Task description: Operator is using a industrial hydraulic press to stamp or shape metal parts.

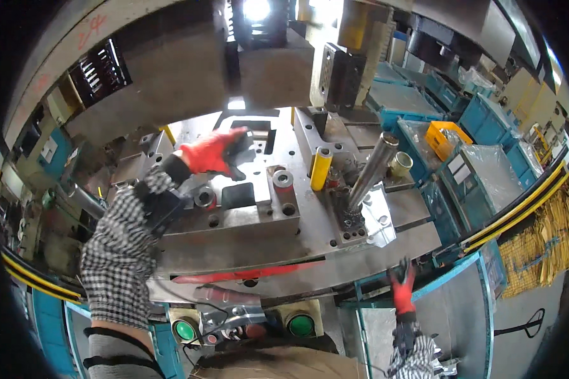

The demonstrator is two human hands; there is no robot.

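Our left hand [214, 153] is open in its red glove (the fingers and palm side look dark grey), thumb spread below the fingers, reaching over the die block [253, 225]. Whether the fingertips touch the metal under them we cannot tell. The die block sits on the press bed [417, 242] ahead of us, with one round bushing [283, 179] to the right of that hand and another just below it.

Our right hand [403, 288], gloved in red as well, is low on the right, near the front edge of the press bed and over a blue-framed cart [452, 303]. Its dark fingers point away from us; it is too small for us to tell how far they close or whether they hold anything. Beyond it, a shiny metal piece [379, 221] lies beside an upright steel post [374, 169], to the right of the yellow cylinder [321, 169].
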